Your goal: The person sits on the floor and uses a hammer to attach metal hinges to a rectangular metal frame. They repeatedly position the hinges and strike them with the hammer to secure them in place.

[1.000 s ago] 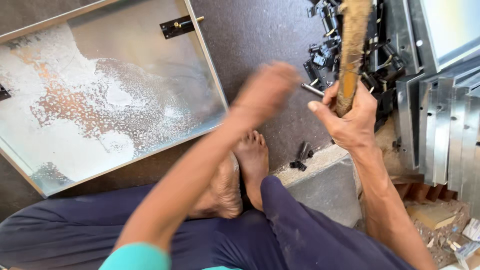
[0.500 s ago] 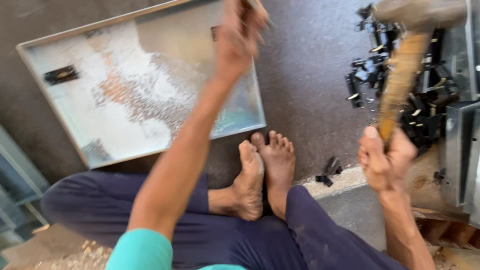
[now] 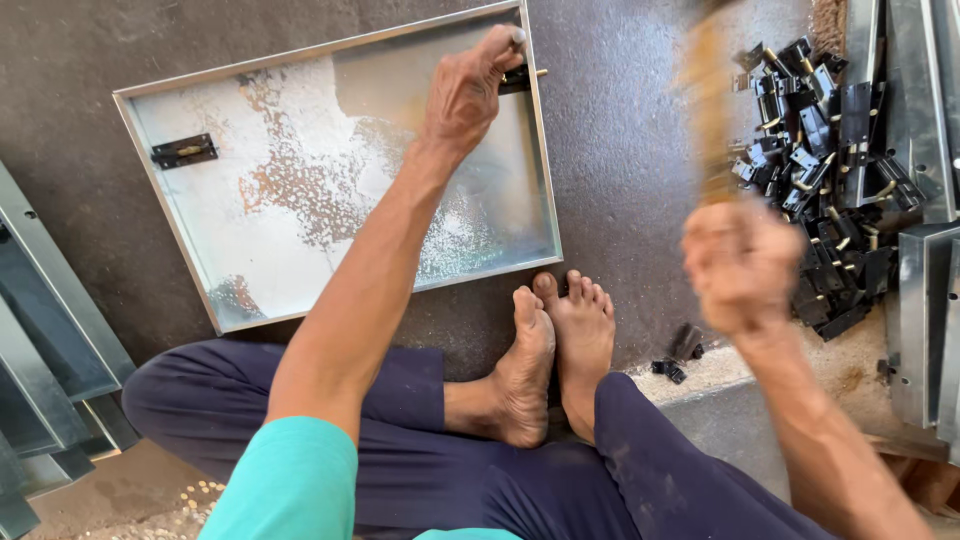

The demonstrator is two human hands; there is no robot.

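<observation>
the person sits cross-legged on the floor (image 3: 620, 130), bare feet together, facing a shallow sheet-metal tray panel (image 3: 300, 230) that lies flat with its folded rim up. the left hand (image 3: 468, 88) reaches to the far right corner of the panel, fingers curled and pressing a small black latch fitting (image 3: 520, 78) against the rim. a second black latch fitting (image 3: 184, 151) sits on the panel's left side.

the right hand (image 3: 745, 265) is closed in a fist around a wooden handle (image 3: 708, 110), raised and blurred by motion; the tool head is out of view, so its type cannot be told.

handling, as a judgement: the panel looks thin, stiff and fairly light, with a slick, reflective face and folded edges that may be sharp. it is best gripped along the rim, not the flat. the latch is small and rigid and needs a fingertip hold.

the floor is dark, rough and gritty. a pile of black latch parts (image 3: 810, 150) lies to the right, beside stacked metal channels (image 3: 925, 300). more grey metal sections (image 3: 50, 360) lean at the left. two loose black pieces (image 3: 680, 350) lie near the feet, and pale shavings at the bottom left.
</observation>
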